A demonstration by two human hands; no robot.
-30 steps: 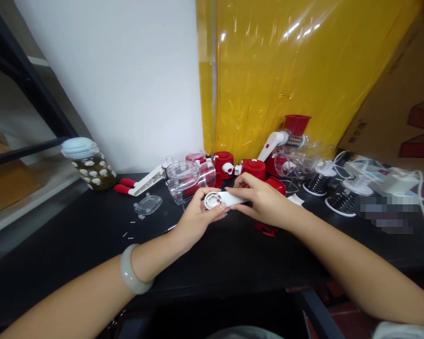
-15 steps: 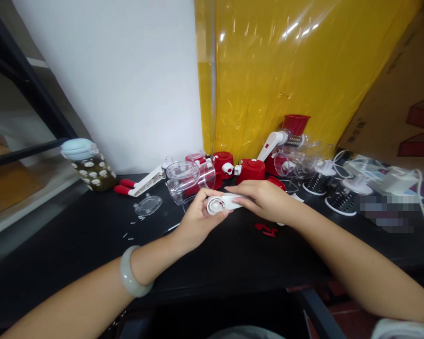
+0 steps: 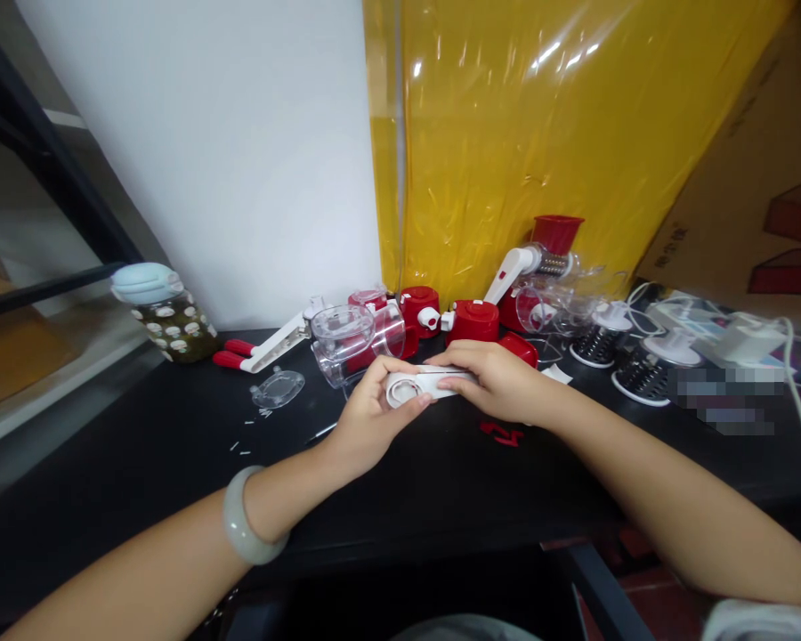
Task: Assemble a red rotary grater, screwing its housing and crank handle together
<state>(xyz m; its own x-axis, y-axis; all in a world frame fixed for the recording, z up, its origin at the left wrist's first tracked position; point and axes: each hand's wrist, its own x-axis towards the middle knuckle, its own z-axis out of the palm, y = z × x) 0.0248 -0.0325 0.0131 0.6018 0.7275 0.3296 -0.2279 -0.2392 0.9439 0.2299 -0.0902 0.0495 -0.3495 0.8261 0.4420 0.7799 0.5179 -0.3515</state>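
Both hands hold a white plastic crank handle (image 3: 433, 383), its round hollow end facing me. My left hand (image 3: 380, 405) is closed around the round end, thumb along its lower edge. My right hand (image 3: 494, 378) grips the other end, which its fingers partly cover. Just behind the hands lies a clear plastic housing (image 3: 357, 343). Left of it are white crank handles with red grips (image 3: 263, 352) and a clear round cover (image 3: 279, 389). Small red parts (image 3: 502, 434) lie on the black table (image 3: 427, 499) below my right hand.
Red bases (image 3: 473, 320) and an assembled rotary grater (image 3: 547, 258) stand at the back. Grater drums (image 3: 651, 369), a power strip and white cables (image 3: 791, 383) are at the right. A patterned bottle (image 3: 170, 325) stands at the left, near small white pins (image 3: 235, 445).
The crank handle has turned slightly in my hands, and its round end now shows from a different angle. Both hands keep their hold, almost in the same place.
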